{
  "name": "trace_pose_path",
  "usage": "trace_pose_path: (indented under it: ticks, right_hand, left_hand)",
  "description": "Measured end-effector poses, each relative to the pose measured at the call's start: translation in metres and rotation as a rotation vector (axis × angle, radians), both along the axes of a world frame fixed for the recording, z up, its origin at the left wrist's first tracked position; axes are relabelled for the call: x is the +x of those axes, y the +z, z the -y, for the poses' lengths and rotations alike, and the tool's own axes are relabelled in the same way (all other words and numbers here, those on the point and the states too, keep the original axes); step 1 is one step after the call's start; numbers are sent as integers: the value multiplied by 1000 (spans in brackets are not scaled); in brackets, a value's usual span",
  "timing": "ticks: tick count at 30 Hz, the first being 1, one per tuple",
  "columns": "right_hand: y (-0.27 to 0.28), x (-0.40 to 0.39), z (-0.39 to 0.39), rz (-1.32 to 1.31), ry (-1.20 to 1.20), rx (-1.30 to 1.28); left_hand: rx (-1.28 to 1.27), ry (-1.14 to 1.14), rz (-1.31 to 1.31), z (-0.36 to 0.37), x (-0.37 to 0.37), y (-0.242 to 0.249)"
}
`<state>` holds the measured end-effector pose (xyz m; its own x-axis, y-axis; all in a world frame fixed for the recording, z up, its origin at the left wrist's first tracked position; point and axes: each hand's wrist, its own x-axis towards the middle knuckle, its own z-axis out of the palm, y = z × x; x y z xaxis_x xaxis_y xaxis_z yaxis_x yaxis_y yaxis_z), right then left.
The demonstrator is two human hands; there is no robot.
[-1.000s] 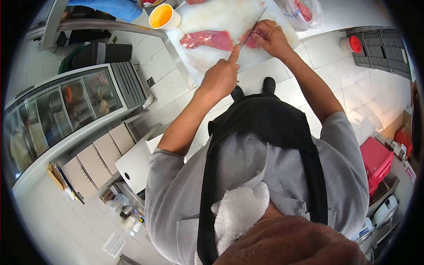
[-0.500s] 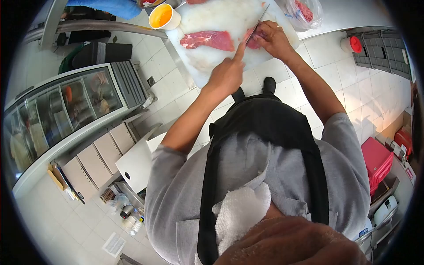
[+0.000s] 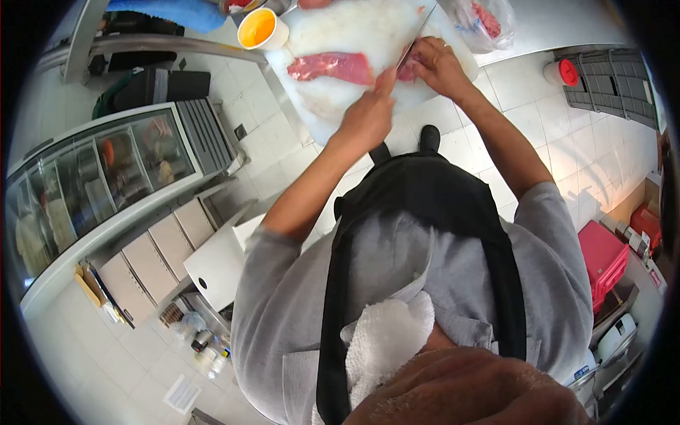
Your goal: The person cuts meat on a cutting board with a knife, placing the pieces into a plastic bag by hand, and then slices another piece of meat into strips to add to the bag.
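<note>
My left hand [image 3: 368, 117] is closed around the handle of a knife [image 3: 418, 35], its blade pointing up and right, away from me. Beside the blade, my right hand [image 3: 440, 67] has its fingers bent onto a small piece of red meat [image 3: 406, 69], partly hidden by them. Both hands are over a white cutting board [image 3: 319, 106]. A longer strip of red meat [image 3: 333, 67] lies on the board left of the knife. At the board's upper left is a white cup [image 3: 275, 34] with orange-yellow contents.
Right of the board, a clear plastic bag [image 3: 485, 21] holds meat. A glass-topped display case [image 3: 106, 173] stands at left. Grey crates [image 3: 613, 85] and a red-lidded container [image 3: 563, 71] are at right, with a red bin [image 3: 602, 258] lower down.
The knife and my left hand have shifted very slightly. My right hand stays at the small piece of meat.
</note>
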<state>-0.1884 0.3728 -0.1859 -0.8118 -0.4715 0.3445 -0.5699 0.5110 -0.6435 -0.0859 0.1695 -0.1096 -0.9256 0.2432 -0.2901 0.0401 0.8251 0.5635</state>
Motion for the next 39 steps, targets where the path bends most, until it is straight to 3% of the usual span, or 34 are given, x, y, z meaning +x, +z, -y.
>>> trace_pose_path:
  ticks: [1, 2, 4, 7, 8, 10, 13, 17, 19, 21, 23, 26, 27, 29, 31, 33, 34, 36, 39]
  right_hand:
    - [-3, 1, 2, -14, -9, 16]
    - [-3, -3, 4, -49, -27, 30]
    - [0, 0, 1, 29, -1, 18]
    - [5, -1, -7, 93, -2, -68]
    - [3, 5, -7, 107, -15, -139]
    - [6, 8, -5, 59, -12, -128]
    - [5, 0, -5, 9, 22, -80]
    - [6, -3, 1, -80, 38, -40]
    - [9, -1, -3, -68, 47, -29]
    - [9, 9, -4, 97, 2, -211]
    - [8, 13, -2, 65, -10, -200]
    - [3, 10, -5, -10, -8, -100]
    - [1, 10, -5, -49, 14, -20]
    - [1, 9, -4, -33, 45, -10]
    - [3, 12, -7, -40, 68, 4]
    - [4, 11, -9, -8, 66, -138]
    - [5, 10, -11, -15, 59, -142]
    - [0, 17, -13, -53, -13, -150]
    - [4, 15, -11, -69, 29, -103]
  left_hand:
    - [51, -30, -518, -4, -12, -61]
    - [46, -24, -525, -3, -36, -50]
    - [214, 48, 115, -12, -72, -3]
    - [171, 55, 192, -2, -57, 15]
    - [167, 53, 201, 3, -39, 17]
    - [84, -43, -118, 10, -4, 14]
    - [132, -33, -213, 4, 15, -14]
    - [72, -10, -187, -21, -48, -20]
    - [116, -4, 78, -11, -68, 3]
    - [109, 17, 35, -6, -45, 14]
    - [127, -13, -118, 5, -10, 3]
    - [66, -20, 32, -2, 10, 13]
    - [164, -29, -176, -9, 8, -20]
    - [114, 7, -139, -27, -32, -38]
    - [69, 35, -123, -29, -47, -17]
    - [123, 4, 189, -18, -58, 23]
    - [117, -4, 183, -14, -49, 18]
    - [148, 25, -136, -5, -14, -3]
    - [84, 1, -63, -7, 11, 8]
